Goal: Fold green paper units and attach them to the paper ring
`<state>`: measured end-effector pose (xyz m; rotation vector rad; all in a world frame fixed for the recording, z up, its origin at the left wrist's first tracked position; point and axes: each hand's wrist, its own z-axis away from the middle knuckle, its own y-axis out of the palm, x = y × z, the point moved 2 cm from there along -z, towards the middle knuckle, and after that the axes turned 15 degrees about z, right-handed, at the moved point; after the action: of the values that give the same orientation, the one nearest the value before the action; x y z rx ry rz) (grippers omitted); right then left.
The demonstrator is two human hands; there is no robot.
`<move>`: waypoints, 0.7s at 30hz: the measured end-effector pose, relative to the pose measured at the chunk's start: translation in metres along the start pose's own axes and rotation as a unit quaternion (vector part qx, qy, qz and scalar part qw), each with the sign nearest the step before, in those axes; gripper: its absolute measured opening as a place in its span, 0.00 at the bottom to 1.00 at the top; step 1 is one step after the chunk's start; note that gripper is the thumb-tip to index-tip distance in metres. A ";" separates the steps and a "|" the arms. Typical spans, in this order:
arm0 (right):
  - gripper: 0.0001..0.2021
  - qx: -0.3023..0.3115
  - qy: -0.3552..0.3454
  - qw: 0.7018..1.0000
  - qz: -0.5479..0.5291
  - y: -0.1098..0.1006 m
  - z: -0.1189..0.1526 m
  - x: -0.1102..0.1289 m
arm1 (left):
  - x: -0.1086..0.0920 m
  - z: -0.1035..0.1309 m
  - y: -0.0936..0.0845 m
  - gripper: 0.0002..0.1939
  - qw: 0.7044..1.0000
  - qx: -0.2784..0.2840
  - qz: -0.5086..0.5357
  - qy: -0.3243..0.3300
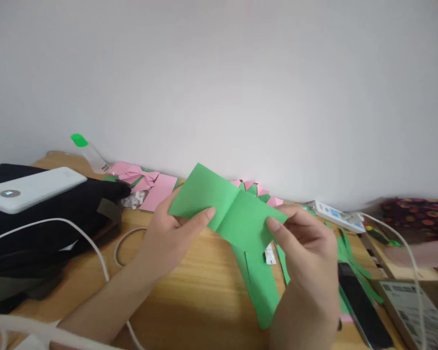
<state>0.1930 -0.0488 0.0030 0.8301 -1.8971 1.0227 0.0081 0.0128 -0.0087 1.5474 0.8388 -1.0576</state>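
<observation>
- Green sheet (250,218) is up in the air over the wooden table (190,277), one crease down its middle and the two halves slightly angled
- Left hand (170,238) has its side pinched, thumb on the near face and fingers behind; right hand (306,253) pinches the other end near a corner the same way, so both grips are closed on paper
- Imo the pinch should be light, since thin paper dents easily and a hard thumb could add a stray wrinkle
- If you're working that crease, I'd line the edges up first, then press from the middle outward, and the tabletop would probably give a crisper line than midair
- A green strip (263,296) sits below the sheet, right where you'd want flat space, so I'd nudge it aside
- White cable (96,250) passes under the left forearm, easy to snag imo
- Black phone (365,306) and green scraps (354,257) crowd the right hand's side, power strip (337,216) beyond them
- Along the wall: pink card (161,192), folded pink pieces (131,175) and a green-capped bottle (89,153), all out of the way
- White power bank (40,187) rests on black fabric (91,204) at far left
</observation>
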 end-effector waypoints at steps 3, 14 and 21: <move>0.04 -0.077 0.026 0.997 0.012 -0.002 -0.001 -0.006 | 0.003 0.000 0.001 0.11 1.000 0.005 0.004 0.003; 0.11 0.098 -0.263 0.930 0.236 0.001 0.000 0.018 | 0.003 0.003 0.005 0.15 0.951 0.151 -0.231 0.137; 0.15 -0.030 -0.242 0.937 0.250 0.004 0.003 0.014 | 0.007 0.004 0.007 0.12 0.947 0.227 -0.223 -0.026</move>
<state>0.1822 -0.0515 0.0126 0.6066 -2.6423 1.1143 0.0165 0.0069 -0.0130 1.7350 0.9813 -1.7103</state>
